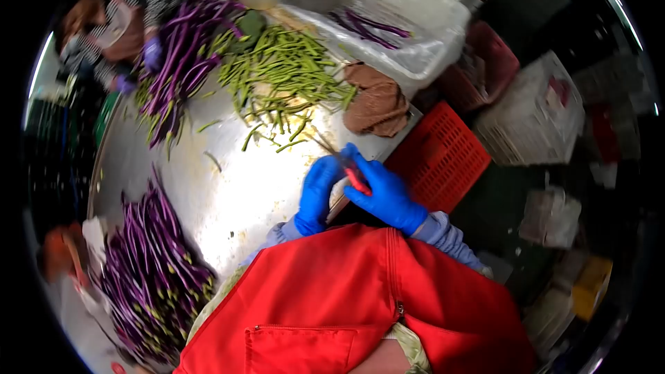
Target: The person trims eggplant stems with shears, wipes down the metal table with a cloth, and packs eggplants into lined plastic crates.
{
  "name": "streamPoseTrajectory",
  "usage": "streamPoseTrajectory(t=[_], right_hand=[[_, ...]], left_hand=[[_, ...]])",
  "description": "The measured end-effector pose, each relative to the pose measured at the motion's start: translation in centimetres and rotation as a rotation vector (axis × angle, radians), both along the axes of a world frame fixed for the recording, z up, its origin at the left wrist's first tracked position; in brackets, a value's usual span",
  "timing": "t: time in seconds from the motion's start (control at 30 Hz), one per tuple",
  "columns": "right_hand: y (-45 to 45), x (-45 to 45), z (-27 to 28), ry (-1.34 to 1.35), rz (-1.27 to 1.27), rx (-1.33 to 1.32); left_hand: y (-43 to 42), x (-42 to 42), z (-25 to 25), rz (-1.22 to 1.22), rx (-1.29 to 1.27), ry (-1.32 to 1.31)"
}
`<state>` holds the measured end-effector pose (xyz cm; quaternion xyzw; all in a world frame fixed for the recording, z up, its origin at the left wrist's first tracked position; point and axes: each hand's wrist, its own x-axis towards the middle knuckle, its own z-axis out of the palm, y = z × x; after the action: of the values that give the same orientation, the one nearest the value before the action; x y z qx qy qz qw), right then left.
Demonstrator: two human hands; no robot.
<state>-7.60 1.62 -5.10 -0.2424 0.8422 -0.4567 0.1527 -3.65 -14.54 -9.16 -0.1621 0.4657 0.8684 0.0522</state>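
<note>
Above the near edge of the metal table [222, 211], both my hands are in blue gloves. My right hand [388, 197] is closed round the red handle of a pair of scissors [358, 181]. Their blurred blades point away to the upper left, toward the cut green bean pieces [284, 66]. Close beside the scissors is my left hand [317, 190], its fingers curled together; whatever they hold, if anything, is hidden. A brown cloth [377, 100] lies just beyond my hands at the table's right edge.
Purple long beans lie in a near-left bundle [149, 270] and a far pile [183, 55]. Another person [128, 17] in purple gloves works there. A white bin [388, 17] holds some purple beans. A red crate [440, 156] and a white crate [533, 111] stand at right.
</note>
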Motion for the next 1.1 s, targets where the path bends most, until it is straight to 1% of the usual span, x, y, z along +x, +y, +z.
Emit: streamPoseTrajectory(t=[0.03,0.07,0.1,0.13,0.2,0.27,0.3,0.33,0.4,0.47,0.5,0.53,0.57,0.6,0.63,0.67,0.7,0.73,0.8,0.83,0.87,0.93,0.97,1.0,1.07,1.1], right_hand=[[-1.2,-0.1,-1.4,-0.010,0.091,-0.055],[-2.7,-0.2,-3.1,-0.019,0.178,-0.111],[-4.5,-0.2,-3.4,-0.085,0.312,-0.061],[-6.7,0.1,-4.2,-0.059,0.406,-0.114],[-10.1,0.5,-4.0,-0.117,0.628,-0.078],[-13.3,0.2,-4.8,-0.086,0.765,-0.048],[-14.2,0.0,-6.5,0.057,0.625,-0.251],[-14.5,-0.8,-7.5,0.282,0.402,-0.270],[-13.4,-5.2,-5.3,0.455,0.205,0.012],[-12.5,-8.6,-6.2,0.526,0.196,0.308],[-12.2,-9.8,-7.8,0.521,0.244,0.372],[-13.1,-11.0,-7.7,0.565,0.249,0.414],[-14.1,-12.8,-7.3,0.615,0.256,0.452],[-15.0,-14.5,-6.8,0.661,0.264,0.491],[-16.0,-16.3,-6.6,0.671,0.221,0.509],[-17.2,-18.8,-6.3,0.689,0.171,0.524],[-18.3,-21.0,-6.1,0.711,0.120,0.540],[-18.9,-22.8,-6.5,0.657,0.098,0.514],[-19.7,-25.7,-8.3,0.547,0.050,0.462],[-20.5,-26.4,-8.8,0.587,0.046,0.502],[-21.2,-26.6,-9.3,0.566,0.039,0.482],[-23.1,-26.4,-9.4,0.521,0.021,0.438],[-23.7,-26.2,-9.7,0.472,0.070,0.311],[-24.3,-25.8,-10.3,0.533,0.124,0.135],[-24.8,-25.5,-8.2,0.401,0.197,0.070],[-24.7,-26.7,-8.8,0.448,0.097,-0.015]], left_hand=[[-0.8,0.4,0.8,0.137,-0.040,0.082],[-2.1,1.0,1.1,0.223,-0.130,0.095],[-3.2,1.6,1.4,0.299,-0.092,0.112],[-4.5,2.4,1.7,0.366,-0.055,0.124],[-7.9,4.6,0.1,0.435,-0.164,0.025],[-12.5,7.4,-2.5,0.542,-0.213,-0.099],[-14.9,8.5,-3.1,0.568,-0.215,-0.156],[-17.4,9.5,-3.8,0.585,-0.214,-0.216],[-22.4,12.2,-6.2,0.576,-0.356,-0.379],[-24.6,12.8,-8.5,0.843,-1.285,-0.366],[-24.0,10.6,-3.8,0.679,-1.631,-0.338],[-24.2,7.8,-2.3,0.685,-1.637,-0.164],[-24.2,4.5,-0.5,0.580,-1.556,-0.039],[-24.6,1.3,0.3,0.442,-1.531,0.022],[-25.5,-1.9,0.1,0.305,-1.574,0.109],[-26.8,-5.3,-1.1,0.226,-1.634,0.175],[-28.0,-8.6,-2.2,0.203,-1.645,0.241],[-29.5,-11.7,-4.3,0.181,-1.623,0.262],[-31.4,-16.8,-8.1,0.194,-1.679,0.119],[-31.2,-18.7,-8.2,0.218,-1.784,0.029],[-30.4,-20.3,-8.3,0.240,-1.889,-0.066],[-28.5,-21.8,-8.0,0.361,-1.591,0.013],[-27.2,-21.8,-8.5,0.377,-1.520,0.079],[-25.9,-21.5,-8.9,0.391,-1.449,0.144],[-24.0,-19.8,-8.1,0.342,-1.222,0.142],[-23.7,-19.3,-7.4,0.406,-1.351,0.135]])
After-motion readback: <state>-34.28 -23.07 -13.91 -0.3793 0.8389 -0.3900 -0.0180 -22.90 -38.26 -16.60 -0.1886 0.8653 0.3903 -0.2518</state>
